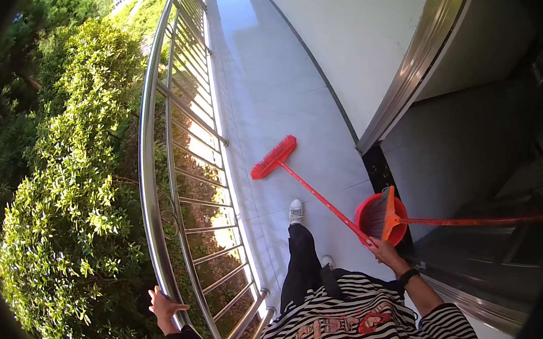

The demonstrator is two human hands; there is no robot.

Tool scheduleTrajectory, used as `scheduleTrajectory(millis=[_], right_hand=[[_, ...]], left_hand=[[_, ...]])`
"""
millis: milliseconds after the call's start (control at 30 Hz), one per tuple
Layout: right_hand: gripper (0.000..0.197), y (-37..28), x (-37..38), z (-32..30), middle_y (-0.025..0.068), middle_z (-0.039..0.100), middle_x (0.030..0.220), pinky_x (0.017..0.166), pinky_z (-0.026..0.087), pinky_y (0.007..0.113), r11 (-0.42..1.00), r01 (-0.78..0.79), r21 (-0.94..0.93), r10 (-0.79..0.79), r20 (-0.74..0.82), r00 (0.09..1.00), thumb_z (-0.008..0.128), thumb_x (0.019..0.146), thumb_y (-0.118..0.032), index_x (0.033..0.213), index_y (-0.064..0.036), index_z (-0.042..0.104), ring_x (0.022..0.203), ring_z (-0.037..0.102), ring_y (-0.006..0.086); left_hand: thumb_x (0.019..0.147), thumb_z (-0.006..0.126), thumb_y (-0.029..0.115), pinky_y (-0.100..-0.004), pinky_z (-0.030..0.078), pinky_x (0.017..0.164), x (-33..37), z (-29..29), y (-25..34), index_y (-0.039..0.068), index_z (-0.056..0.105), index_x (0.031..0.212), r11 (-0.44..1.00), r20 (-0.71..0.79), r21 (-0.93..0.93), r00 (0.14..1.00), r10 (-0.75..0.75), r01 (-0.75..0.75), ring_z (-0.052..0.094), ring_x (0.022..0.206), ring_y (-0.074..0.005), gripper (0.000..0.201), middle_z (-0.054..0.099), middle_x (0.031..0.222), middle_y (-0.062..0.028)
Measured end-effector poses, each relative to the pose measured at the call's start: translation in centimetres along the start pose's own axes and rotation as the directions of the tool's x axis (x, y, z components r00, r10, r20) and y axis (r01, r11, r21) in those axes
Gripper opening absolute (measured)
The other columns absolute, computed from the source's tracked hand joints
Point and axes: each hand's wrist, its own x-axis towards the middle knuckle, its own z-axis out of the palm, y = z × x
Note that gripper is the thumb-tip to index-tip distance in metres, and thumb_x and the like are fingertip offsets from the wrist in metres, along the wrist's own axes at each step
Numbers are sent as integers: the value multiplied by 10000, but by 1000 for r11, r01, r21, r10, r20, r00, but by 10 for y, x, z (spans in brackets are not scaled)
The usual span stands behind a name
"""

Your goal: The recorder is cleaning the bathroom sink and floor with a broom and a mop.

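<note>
Pale, glossy tiles [277,100] cover a narrow balcony floor that runs away along a white wall [352,35], with sunlight and shade lying across them. On the person's left a curved railing [151,160] of polished metal bars borders the balcony, and beyond it stand dense green bushes [67,172]. On the right a metal-framed doorway [413,66] opens into a dim interior.

The right hand [385,250] is closed around the near end of a red broom [302,183], fingers wrapped on the thin, straight stick. From the grip the stick slants forward and to the left across the tiles, ending in a flat head of stiff red bristles [273,158] that rests on the floor well ahead of a white shoe [295,211]. Just beside this hand sits a round red bucket [371,217] with smooth plastic walls; an orange dustpan [388,212] stands against it, its long handle reaching right into the doorway.

The left hand [164,306] rests on the railing's top bar, fingers loosely spread over the smooth metal; how firmly it grips I cannot tell. Black bands circle both wrists, and a black-and-white striped shirt [367,330] fills the lower edge.
</note>
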Motion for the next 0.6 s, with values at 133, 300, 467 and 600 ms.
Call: scheduleTrajectory(millis=[133,300,467,600], right_hand=[[321,-84,116,26,114,556,591,491,451,323,986,16,-164,-12,24,1000,458,789,-235,1061,-82,533,506,562,198],[362,-189,164,18,124,565,630,543,447,328,997,78,-9,-79,-117,990,497,773,-269,1076,-74,525,538,560,204],[399,-194,147,-43,105,539,588,524,423,296,989,140,-40,-143,-70,987,539,753,-270,1094,-65,519,530,540,176],[377,-193,112,-91,107,542,594,551,427,309,988,25,-150,-47,-146,988,541,746,-266,1061,-58,540,567,552,200]], left_hand=[[509,773,178,-376,304,934,43,-7,6,73,162,1315,904,-164,-427,981,-107,28,345,1159,-288,1017,247,1313,-188],[615,712,157,-361,323,923,120,-30,88,50,157,1311,921,-249,-318,957,149,-227,367,1144,-284,897,271,1301,-174],[621,714,145,-330,342,899,237,-58,151,1,166,1292,864,-230,-382,939,254,-327,385,1128,-269,878,351,1237,-186],[627,710,228,-330,358,878,314,-77,228,-1,168,1289,860,-218,-323,915,339,-395,404,1103,-286,886,381,1195,-202]])
